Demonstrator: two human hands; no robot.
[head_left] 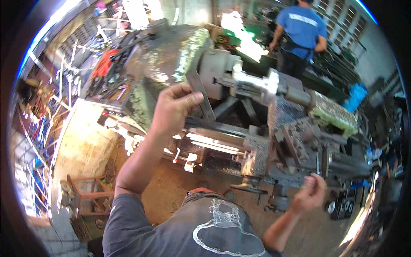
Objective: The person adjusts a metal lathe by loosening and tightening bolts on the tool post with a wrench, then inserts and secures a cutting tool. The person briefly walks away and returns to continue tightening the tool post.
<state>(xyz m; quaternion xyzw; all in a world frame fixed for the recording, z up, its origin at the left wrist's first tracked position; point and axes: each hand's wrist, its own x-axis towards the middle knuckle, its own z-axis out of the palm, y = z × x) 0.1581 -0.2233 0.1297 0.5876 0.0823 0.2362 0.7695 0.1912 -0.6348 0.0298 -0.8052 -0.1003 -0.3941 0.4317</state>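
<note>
In my left hand [173, 107] a flat dark metal strip [200, 92] is pinched between thumb and fingers. It slants across the front of the lathe chuck [212, 70]; whether it touches the chuck I cannot tell. A shiny turned metal workpiece [257, 82] lies across from the chuck to the tailstock [299, 95]. My right hand [310, 193], slightly blurred, is closed low beside the lathe carriage. A thin bright rod [317, 163] rises by its fingertips, and what the fingers grip is not clear. The tool post [295, 139] stands above that hand.
Tools and a red cloth [105, 63] lie on the headstock's left side. A handwheel [248, 185] juts toward me from the carriage. A person in a blue shirt [302, 28] stands at machines behind. A rusty metal frame [92, 195] sits on the floor at left.
</note>
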